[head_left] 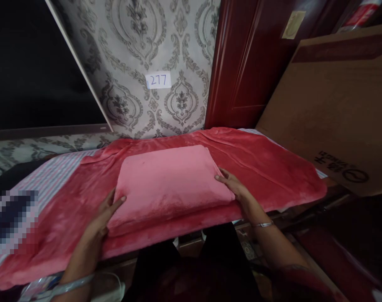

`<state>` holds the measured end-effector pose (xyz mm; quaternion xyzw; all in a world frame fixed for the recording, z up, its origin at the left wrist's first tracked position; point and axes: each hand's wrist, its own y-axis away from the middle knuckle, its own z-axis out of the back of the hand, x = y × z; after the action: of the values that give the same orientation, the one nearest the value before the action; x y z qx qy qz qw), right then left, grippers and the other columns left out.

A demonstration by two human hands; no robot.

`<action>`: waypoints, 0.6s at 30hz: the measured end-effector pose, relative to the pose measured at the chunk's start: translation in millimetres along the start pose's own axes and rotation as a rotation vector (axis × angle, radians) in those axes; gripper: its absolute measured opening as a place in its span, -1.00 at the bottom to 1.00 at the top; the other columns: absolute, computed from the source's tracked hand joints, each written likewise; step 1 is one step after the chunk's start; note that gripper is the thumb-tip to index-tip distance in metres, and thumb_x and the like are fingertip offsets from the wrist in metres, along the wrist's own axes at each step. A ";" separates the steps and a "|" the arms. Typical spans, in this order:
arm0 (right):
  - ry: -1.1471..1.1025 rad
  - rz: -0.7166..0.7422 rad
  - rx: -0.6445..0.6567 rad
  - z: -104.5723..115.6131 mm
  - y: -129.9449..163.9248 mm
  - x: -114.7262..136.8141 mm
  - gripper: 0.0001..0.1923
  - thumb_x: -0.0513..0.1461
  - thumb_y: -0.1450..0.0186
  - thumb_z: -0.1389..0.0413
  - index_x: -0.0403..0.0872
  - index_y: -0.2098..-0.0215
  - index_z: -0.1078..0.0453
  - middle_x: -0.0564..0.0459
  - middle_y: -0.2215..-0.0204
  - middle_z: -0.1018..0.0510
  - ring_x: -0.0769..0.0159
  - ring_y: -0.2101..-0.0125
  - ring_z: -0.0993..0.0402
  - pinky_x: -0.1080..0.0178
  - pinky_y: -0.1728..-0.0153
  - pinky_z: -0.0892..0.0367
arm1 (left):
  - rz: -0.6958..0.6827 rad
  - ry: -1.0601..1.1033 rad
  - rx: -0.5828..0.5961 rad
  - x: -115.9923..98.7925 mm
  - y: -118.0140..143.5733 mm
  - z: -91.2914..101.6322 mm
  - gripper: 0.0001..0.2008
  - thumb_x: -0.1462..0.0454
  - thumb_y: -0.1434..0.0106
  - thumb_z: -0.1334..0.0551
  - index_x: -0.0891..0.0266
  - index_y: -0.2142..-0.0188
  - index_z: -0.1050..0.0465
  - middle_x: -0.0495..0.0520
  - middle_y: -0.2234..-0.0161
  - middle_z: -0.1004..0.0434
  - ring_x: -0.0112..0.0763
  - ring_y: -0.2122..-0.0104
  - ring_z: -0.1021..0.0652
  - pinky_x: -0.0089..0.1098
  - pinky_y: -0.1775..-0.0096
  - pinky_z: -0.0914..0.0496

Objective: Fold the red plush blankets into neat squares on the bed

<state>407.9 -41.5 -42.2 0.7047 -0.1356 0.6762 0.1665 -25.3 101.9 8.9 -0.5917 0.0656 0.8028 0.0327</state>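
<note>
I have the folded pink blanket [165, 178] mid-scene on a spread red blanket [269, 167], its sides clasped by my left grip [107, 212] and right grip [233, 185]. Farther out, a black screen [36, 67] stands far left; a cardboard box [338, 113] at right partly hides the red door [237, 58].

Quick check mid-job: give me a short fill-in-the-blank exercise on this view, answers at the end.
The folded pink cloth lies on a ____ blanket.
The left hand touches the cloth's left end; the right hand touches its ____ end.
The label on the patterned wall shows the number ____.
A black screen fills the picture's upper ____ corner.
Missing words: red; right; 277; left.
</note>
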 end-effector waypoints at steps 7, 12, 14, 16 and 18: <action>-0.091 -0.061 0.036 -3.7 29.4 13.3 -0.22 0.09 -0.09 -0.36 0.02 -0.21 -0.39 -0.05 -0.19 -0.51 0.01 -0.15 -0.45 0.03 -0.17 -0.35 | 0.133 0.143 0.079 3.0 3.6 6.9 -0.10 0.03 -0.03 -0.46 0.10 -0.34 -0.27 0.20 -0.25 -0.44 0.02 -0.21 -0.47 -0.13 -0.15 -0.45; -0.095 0.042 0.100 -13.1 50.4 19.0 -0.19 0.01 -0.11 -0.36 0.07 -0.29 -0.31 -0.01 -0.25 -0.45 0.05 -0.22 -0.36 0.01 -0.28 -0.21 | 0.004 0.051 0.132 13.6 -0.2 10.9 0.00 -0.02 -0.06 -0.42 -0.02 -0.43 -0.06 0.08 -0.41 -0.15 -0.05 -0.33 -0.30 -0.12 -0.20 -0.39; -0.118 0.048 0.074 -16.4 47.9 21.8 -0.16 -0.04 -0.06 -0.38 0.05 -0.28 -0.33 -0.02 -0.22 -0.48 0.02 -0.20 -0.38 -0.01 -0.25 -0.25 | -0.016 0.018 0.131 7.2 0.7 8.4 0.04 0.00 -0.03 -0.43 -0.01 -0.44 -0.02 0.05 -0.43 -0.08 -0.05 -0.36 -0.23 -0.12 -0.26 -0.31; -0.131 0.032 0.038 -17.1 37.5 32.0 -0.18 -0.08 0.00 -0.40 0.02 -0.23 -0.38 -0.04 -0.17 -0.53 -0.03 -0.15 -0.43 -0.03 -0.19 -0.31 | -0.040 -0.012 0.084 -9.3 3.9 4.6 0.00 0.08 -0.06 -0.39 0.03 -0.44 -0.02 0.01 -0.44 -0.04 -0.10 -0.40 -0.14 -0.15 -0.32 -0.18; -0.114 0.042 0.017 -14.2 21.3 52.8 -0.22 -0.12 0.04 -0.39 0.00 -0.17 -0.44 -0.04 -0.09 -0.59 -0.04 -0.09 -0.48 -0.02 -0.15 -0.34 | -0.074 0.002 0.031 -34.3 9.5 0.2 -0.08 0.18 -0.10 -0.33 0.06 -0.43 -0.07 -0.06 -0.44 -0.04 -0.16 -0.42 -0.08 -0.20 -0.36 -0.09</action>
<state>388.6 -53.1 12.1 0.7406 -0.1537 0.6394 0.1382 -16.5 93.3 42.3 -0.5940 0.0561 0.7993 0.0714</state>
